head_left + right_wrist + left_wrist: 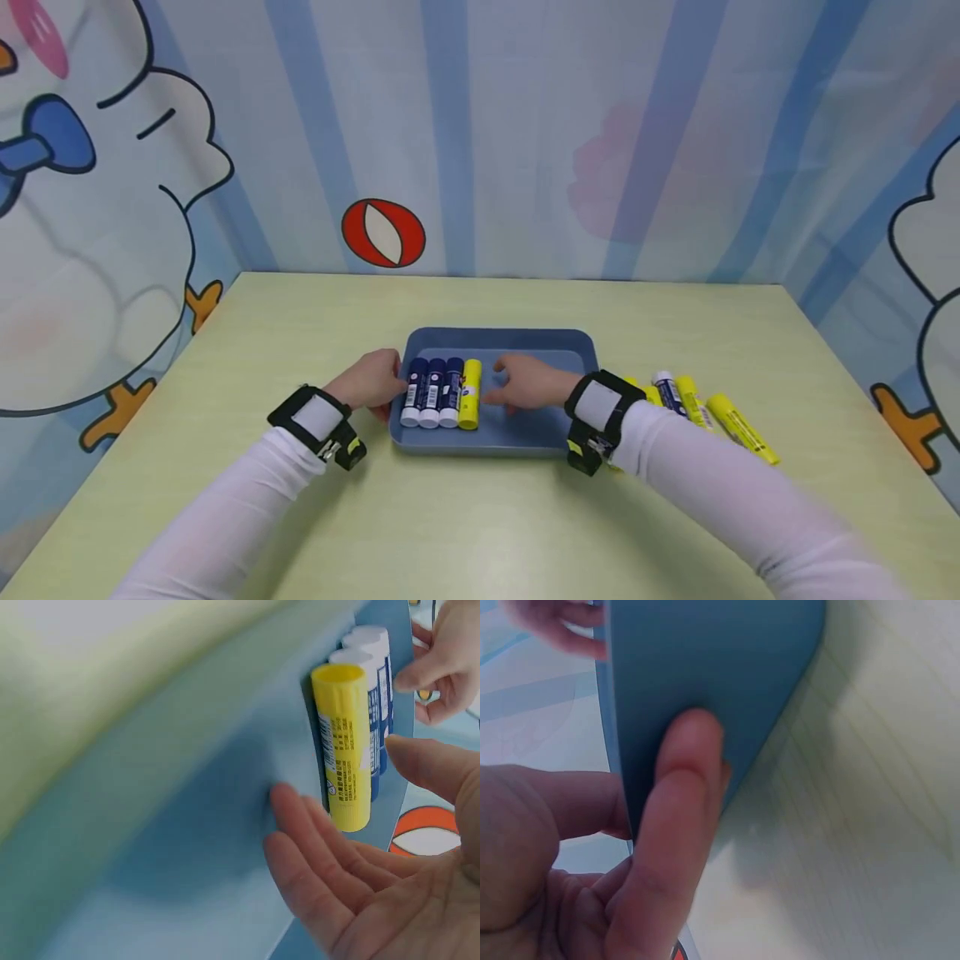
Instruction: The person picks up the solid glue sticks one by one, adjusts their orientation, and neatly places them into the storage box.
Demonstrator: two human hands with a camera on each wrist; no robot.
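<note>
A blue-grey tray point(517, 440) sits on the table. In its left part, three dark blue glue sticks with white ends point(434, 393) and one yellow glue stick point(469, 395) lie side by side. My left hand point(372, 379) pinches the tray's left wall, and the left wrist view shows fingers against the outer side of the wall point(727, 660). Over the tray's middle, my right hand point(536, 383) is just right of the yellow stick. Its fingers are relaxed and spread from the thumb in the right wrist view, holding nothing, with the yellow stick point(346, 750) beyond the fingertips.
Right of the tray, partly behind my right forearm, several more glue sticks lie loose on the table: a dark blue one point(669, 393) and yellow ones, the outermost yellow stick point(742, 428) lying slanted. A patterned curtain point(510, 142) stands behind the table.
</note>
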